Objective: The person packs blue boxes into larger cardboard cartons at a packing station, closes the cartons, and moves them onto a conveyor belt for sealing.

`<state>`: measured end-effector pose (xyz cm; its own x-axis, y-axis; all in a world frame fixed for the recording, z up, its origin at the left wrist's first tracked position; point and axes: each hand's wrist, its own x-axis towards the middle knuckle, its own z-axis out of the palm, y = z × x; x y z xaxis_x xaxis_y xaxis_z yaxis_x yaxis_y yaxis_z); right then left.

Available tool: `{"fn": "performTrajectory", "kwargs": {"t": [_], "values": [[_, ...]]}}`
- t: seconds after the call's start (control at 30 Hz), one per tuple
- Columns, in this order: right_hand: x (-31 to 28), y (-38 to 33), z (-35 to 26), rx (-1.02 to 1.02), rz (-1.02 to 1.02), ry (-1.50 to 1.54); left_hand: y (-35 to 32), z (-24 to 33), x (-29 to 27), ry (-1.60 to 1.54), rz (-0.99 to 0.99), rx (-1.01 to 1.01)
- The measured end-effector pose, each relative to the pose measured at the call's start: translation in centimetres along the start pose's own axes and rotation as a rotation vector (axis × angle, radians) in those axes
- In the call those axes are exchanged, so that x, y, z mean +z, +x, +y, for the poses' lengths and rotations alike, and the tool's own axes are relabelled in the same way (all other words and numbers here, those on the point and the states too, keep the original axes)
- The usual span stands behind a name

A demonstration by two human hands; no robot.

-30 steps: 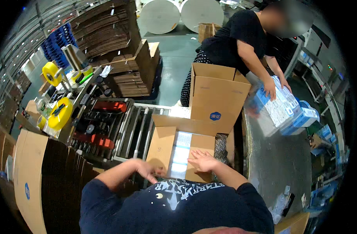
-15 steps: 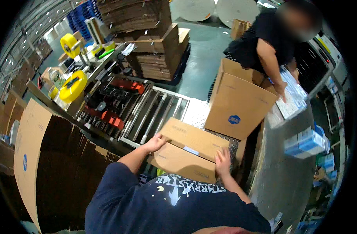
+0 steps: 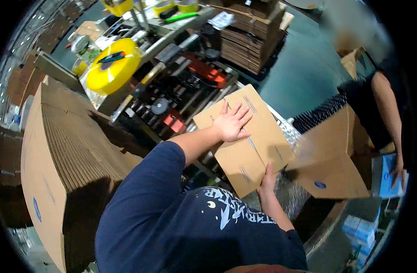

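Observation:
A tan cardboard box (image 3: 258, 136) is in front of me, its two top flaps folded down and meeting at a seam with a bluish strip along it. My left hand (image 3: 231, 123) lies flat across the flaps near the far-left end, fingers spread. At the near-right edge, my right hand (image 3: 267, 182) grips the box, with the thumb on top and the other fingers hidden below. Just beyond the box's far-left side is a taping machine (image 3: 199, 73) with red parts and black rollers.
A bench on the left bears a yellow tape roll (image 3: 113, 66) and a green-handled tool (image 3: 181, 17). Stacked flat cartons (image 3: 76, 136) stand at my left. On the right, a co-worker's arm (image 3: 388, 109) reaches past an open carton (image 3: 331, 159) to a blue-and-white pack (image 3: 388, 175).
My view has swung left. The box is now turned at an angle and closer to the taping machine. My left hand has moved from its left edge onto the top flaps.

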<state>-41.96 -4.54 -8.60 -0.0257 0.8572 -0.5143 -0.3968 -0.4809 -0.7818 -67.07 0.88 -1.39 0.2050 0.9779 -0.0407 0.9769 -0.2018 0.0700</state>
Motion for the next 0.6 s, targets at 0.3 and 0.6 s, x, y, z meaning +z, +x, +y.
{"fn": "performTrajectory", "kwargs": {"t": [0.3, 0.6], "values": [[19.8, 9.4, -1.2, -0.210, -0.396, -0.042, 0.4, -10.6, -1.4, -0.038, 0.006, -0.253], [19.7, 6.6, 1.5, 0.190, -0.574, -0.612, -0.1, -13.3, -1.7, 0.002, -0.065, -0.358]]}}
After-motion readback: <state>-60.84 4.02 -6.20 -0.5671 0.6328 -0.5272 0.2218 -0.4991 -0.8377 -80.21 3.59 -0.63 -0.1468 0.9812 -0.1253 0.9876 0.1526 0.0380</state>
